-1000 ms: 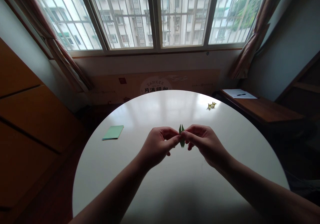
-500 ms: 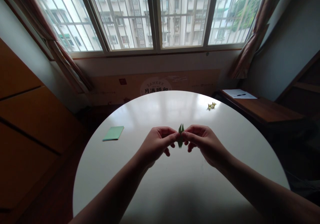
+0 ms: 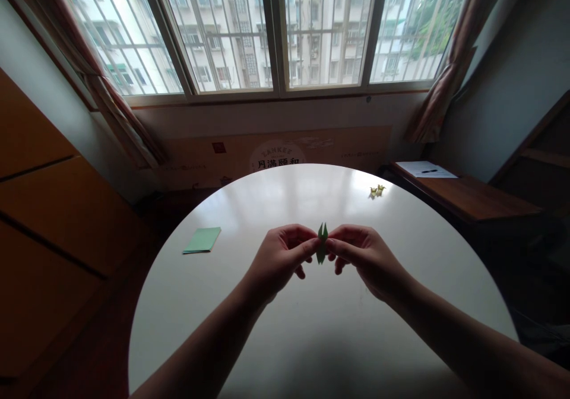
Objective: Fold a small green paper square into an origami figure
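A small folded piece of green paper [image 3: 321,233] stands upright between both hands above the round white table [image 3: 312,328]. My left hand [image 3: 280,259] pinches its left side with thumb and forefinger. My right hand [image 3: 363,256] pinches the right side the same way. Two pointed tips of the paper stick up above the fingers and one point hangs below. The middle of the paper is hidden by the fingertips.
A stack of light green paper [image 3: 202,240] lies on the table's left part. A small yellow folded figure [image 3: 376,190] sits at the far right. A wooden side table [image 3: 467,197] holds a sheet with a pen [image 3: 426,170]. Windows and curtains stand behind.
The hands and the green paper stay almost where they were; the lower point of the paper has tilted slightly to the left.
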{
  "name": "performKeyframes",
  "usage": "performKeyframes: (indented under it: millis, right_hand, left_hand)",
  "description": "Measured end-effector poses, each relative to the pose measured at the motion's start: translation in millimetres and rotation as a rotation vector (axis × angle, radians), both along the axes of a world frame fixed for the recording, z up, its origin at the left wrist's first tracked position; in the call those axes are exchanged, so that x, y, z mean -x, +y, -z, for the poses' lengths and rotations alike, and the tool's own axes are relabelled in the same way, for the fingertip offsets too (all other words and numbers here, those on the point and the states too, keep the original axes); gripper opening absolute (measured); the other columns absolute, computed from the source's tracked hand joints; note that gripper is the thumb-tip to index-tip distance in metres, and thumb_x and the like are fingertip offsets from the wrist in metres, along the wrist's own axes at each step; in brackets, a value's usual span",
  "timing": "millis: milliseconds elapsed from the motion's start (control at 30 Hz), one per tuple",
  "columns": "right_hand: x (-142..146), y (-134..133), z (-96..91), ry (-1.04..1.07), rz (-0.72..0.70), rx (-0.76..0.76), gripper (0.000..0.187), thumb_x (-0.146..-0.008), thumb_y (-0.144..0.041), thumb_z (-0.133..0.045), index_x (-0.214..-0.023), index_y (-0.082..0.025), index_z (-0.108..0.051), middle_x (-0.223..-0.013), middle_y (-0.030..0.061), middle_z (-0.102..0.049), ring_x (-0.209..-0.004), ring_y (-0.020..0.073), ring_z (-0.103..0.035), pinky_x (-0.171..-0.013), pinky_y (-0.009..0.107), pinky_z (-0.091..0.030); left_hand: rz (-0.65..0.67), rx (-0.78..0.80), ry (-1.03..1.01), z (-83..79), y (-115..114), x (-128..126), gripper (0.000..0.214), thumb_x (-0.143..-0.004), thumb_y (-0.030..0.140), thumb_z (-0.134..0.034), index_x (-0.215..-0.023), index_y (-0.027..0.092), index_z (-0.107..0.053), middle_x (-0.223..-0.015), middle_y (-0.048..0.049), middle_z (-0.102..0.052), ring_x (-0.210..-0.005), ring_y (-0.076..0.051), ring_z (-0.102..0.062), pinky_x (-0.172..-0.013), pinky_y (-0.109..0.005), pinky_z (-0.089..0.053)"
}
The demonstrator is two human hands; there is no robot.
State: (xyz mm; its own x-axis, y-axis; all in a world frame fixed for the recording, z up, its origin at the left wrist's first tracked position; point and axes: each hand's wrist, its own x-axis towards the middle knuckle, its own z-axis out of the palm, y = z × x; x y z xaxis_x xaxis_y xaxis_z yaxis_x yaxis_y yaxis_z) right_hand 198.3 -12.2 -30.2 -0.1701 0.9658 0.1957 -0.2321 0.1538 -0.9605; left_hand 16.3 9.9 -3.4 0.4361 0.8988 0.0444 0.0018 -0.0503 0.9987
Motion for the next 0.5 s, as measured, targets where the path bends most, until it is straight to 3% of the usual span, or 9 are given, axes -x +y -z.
performKeyframes:
  millis: [500]
  right_hand:
    - [0.7, -2.8, 2.1, -0.038, 0.035, -0.086, 0.012, -0.081, -0.030, -0.080, -0.084, -0.018, -0.079, -0.071, 0.0028, -0.071, -0.062, 0.0136, -0.062, -0.049, 0.021, -0.051]
  left_hand:
    - [0.001, -0.075, -0.028, -2.8, -2.7, -1.1, 0.025, -0.079, 0.035, -0.078, -0.082, 0.011, -0.073, -0.066, -0.0022, -0.066, -0.054, -0.010, -0.056, -0.040, -0.015, -0.045]
